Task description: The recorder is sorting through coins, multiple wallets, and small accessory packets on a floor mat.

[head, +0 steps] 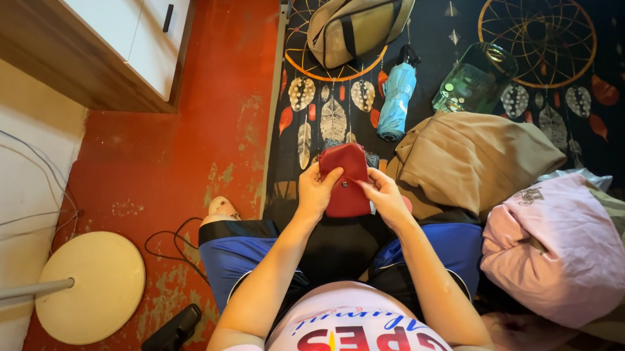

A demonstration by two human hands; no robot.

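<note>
Grip: left hand point(318, 190) and right hand point(386, 199) are pinching a red pouch point(345, 181).
Around: blue umbrella point(397, 101), green jar point(472, 80), tan cloth point(468, 156) are lying near.
Surface: dark patterned rug point(432, 40) is covering red floor point(187, 145).

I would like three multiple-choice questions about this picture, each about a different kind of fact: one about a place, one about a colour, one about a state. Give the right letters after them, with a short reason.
1. Where does the folded umbrella lie?
A. Between the beige bag and the green bottle
B. On the round lamp base
C. On the pink cloth

2. What colour is the pouch in the hands?
A. Green
B. Red
C. White

3. How is the pouch held?
A. It lies alone on the floor
B. By one hand only
C. By both the left hand and the right hand

Answers:
1 A, the light blue umbrella rests on the dark patterned mat with the bag to one side and the bottle to the other.
2 B, its surface is plainly red.
3 C, fingers of both hands grip it above the lap.
</note>
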